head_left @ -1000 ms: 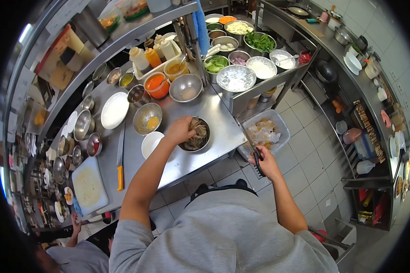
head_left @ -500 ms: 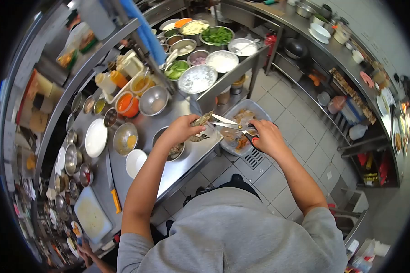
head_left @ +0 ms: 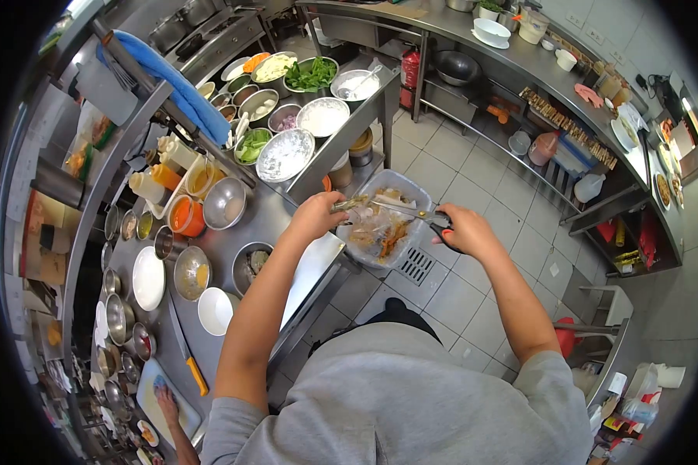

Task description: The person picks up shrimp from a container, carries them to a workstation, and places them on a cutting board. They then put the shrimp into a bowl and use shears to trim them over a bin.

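Observation:
In the head view, my left hand [head_left: 312,218] pinches a greyish raw shrimp [head_left: 352,203] beyond the corner of the steel counter. My right hand [head_left: 468,231] grips scissors with black and orange handles [head_left: 444,228]. Their blades [head_left: 399,207] are together and point left, the tips right at the shrimp. Beneath both hands stands a translucent plastic bin [head_left: 417,187] holding shells and orange scraps. A steel bowl [head_left: 240,280] with more shrimp sits on the counter, partly hidden by my left forearm.
On the counter [head_left: 293,293] lie a white bowl [head_left: 218,311], a yellow-handled knife [head_left: 197,375] and a cutting board [head_left: 157,403], where another person's hand [head_left: 167,403] presses a cloth. Ingredient bowls [head_left: 323,116] stand behind. A floor drain [head_left: 416,266] lies beside the bin.
The view has turned, so the counter appears further left. The scissor blades have closed from spread apart. Another person's hand has come onto the cutting board.

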The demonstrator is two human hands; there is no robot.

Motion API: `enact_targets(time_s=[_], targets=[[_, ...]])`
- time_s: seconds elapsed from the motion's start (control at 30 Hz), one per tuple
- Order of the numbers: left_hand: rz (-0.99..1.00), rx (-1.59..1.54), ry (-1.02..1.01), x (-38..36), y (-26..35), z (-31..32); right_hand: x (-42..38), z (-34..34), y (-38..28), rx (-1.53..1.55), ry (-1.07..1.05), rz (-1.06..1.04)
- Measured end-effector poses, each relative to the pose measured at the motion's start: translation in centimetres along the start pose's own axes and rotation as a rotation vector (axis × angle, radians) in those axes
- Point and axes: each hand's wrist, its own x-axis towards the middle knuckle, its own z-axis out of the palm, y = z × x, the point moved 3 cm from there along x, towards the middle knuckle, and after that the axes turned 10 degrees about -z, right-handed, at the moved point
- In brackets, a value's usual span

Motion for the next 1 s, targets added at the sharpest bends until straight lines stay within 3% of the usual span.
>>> enact_targets(time_s=[0.13, 0.37, 0.47, 0.53, 1.0], targets=[[-0.01, -0.103, -0.089, -0.9, -0.8, 0.1, 0.0, 0.1, 0.9, 0.262, 0.05, -0.165], [-0.045, -0.404, -0.149, -2.9, -2.0, 1.2, 2.8, 3.6, -1.7, 0.178, -0.001, -0.361], [-0.096, -0.514, -0.146, -3.8, -2.9, 1.5, 3.0, 4.4, -2.3, 0.195, -0.046, -0.368], [-0.141, -0.714, -0.254, -4.4, -3.3, 1.9, 3.0, 4.8, -2.8, 0.212, -0.071, -0.376], [-0.195, -0.861, -0.375, -5.7, -4.8, 4.5, 1.9, 6.9, -2.1, 0.301, -0.141, -0.317]])
